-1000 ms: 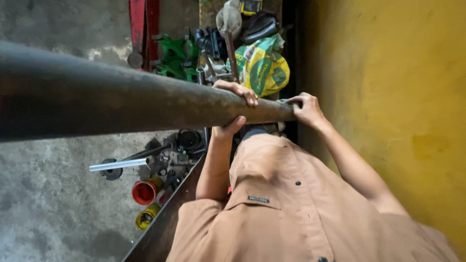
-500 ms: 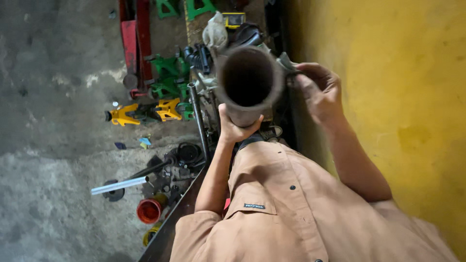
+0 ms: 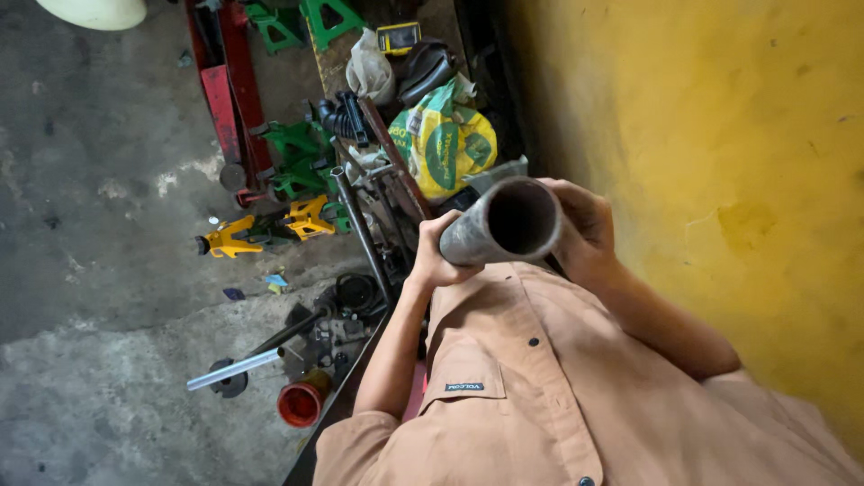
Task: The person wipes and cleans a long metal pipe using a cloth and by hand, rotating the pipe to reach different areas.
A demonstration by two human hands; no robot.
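- Dull grey steel pipe (image 3: 499, 225), round open mouth facing the camera, held chest-high above the tan shirt (image 3: 540, 396)
- Long axis runs nearly along the line of sight, far end hidden behind the mouth
- Left hand (image 3: 438, 254) clasps the pipe's left underside, fingers wrapped
- Right hand (image 3: 583, 227) cups the pipe's right rim, closed against it
- Both hands touch the pipe, neither nearer; yellow wall (image 3: 720, 180) lies right of the pipe

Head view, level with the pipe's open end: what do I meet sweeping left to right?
Yellow jack stand on the concrete floor → left hand → steel pipe, open end facing the camera → right hand → yellow wall.
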